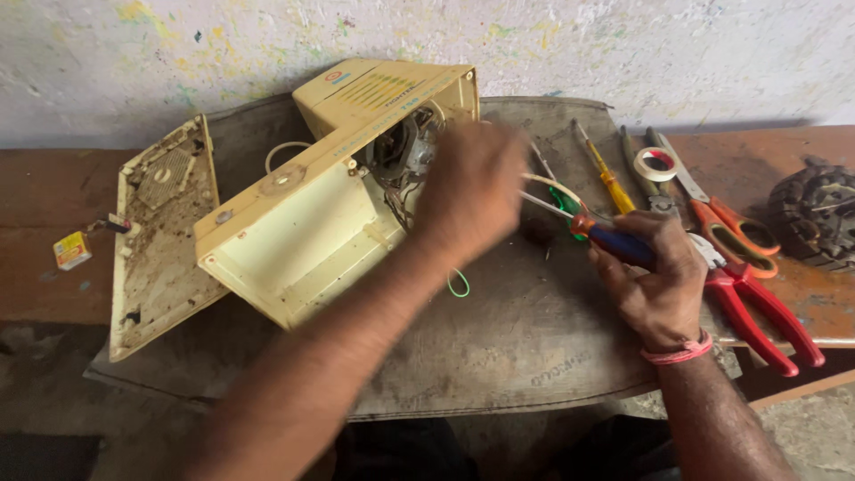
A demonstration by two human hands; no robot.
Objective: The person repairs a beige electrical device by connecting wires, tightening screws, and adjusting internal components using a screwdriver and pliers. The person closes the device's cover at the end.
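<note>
A cream-yellow plastic appliance housing (303, 223) lies tipped open on a grey mat (525, 338), its wiring and motor parts (403, 151) exposed. My left hand (472, 191) is blurred and hovers at the opening by the wires; whether it holds anything cannot be told. My right hand (655, 276) grips a screwdriver with a blue and red handle (606, 236), its shaft pointing left toward my left hand.
The removed dirty cover panel (160, 240) lies left of the housing. Right of my hands lie a yellow screwdriver (610, 183), red pliers (757, 312), orange-handled scissors (730, 223), a tape roll (657, 163) and a dark round part (815, 214). A small yellow box (71, 249) sits far left.
</note>
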